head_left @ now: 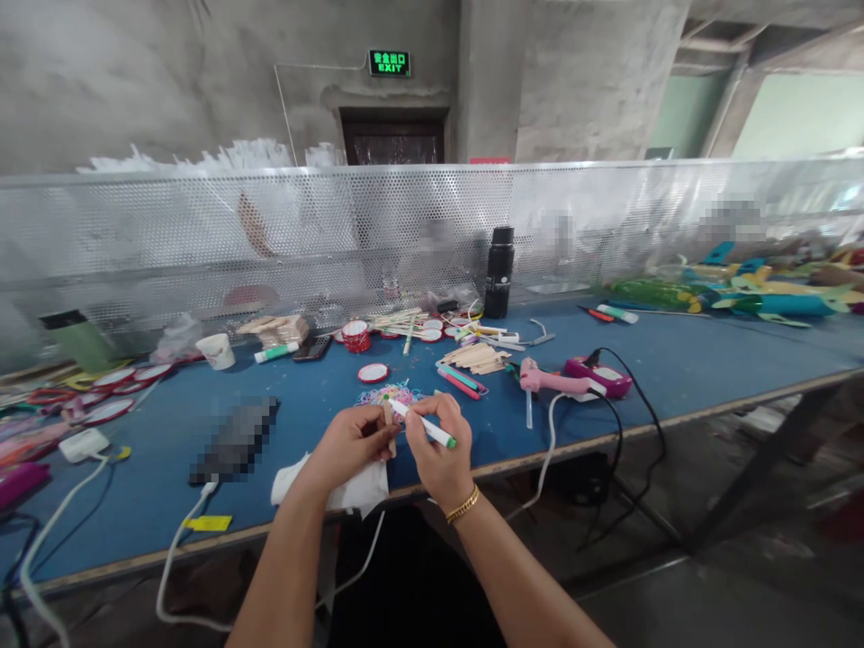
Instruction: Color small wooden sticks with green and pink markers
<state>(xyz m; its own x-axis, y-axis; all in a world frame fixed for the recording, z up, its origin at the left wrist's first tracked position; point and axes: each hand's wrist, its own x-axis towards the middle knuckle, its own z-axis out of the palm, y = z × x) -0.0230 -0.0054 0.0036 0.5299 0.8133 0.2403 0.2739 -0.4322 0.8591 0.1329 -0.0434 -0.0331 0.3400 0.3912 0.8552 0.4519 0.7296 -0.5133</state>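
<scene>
My left hand (351, 443) pinches a small wooden stick piece (389, 419), held upright above the near edge of the blue table (708, 360). A white marker with a green cap end (424, 425) is gripped in my right hand (438, 445), its tip against the wooden piece. A gold bracelet (463, 505) sits on my right wrist. A pile of coloured rubber bands (388, 393) lies just beyond the hands. White cloth (351, 490) lies under my left hand.
A pink glue gun (550, 382) with cord lies to the right, wooden sticks (479, 357) and red-rimmed discs (373, 372) behind. A black flask (499, 272) stands by the perforated metal screen (202, 234). A dark, flat object (235, 441) and a white charger (82, 445) are left.
</scene>
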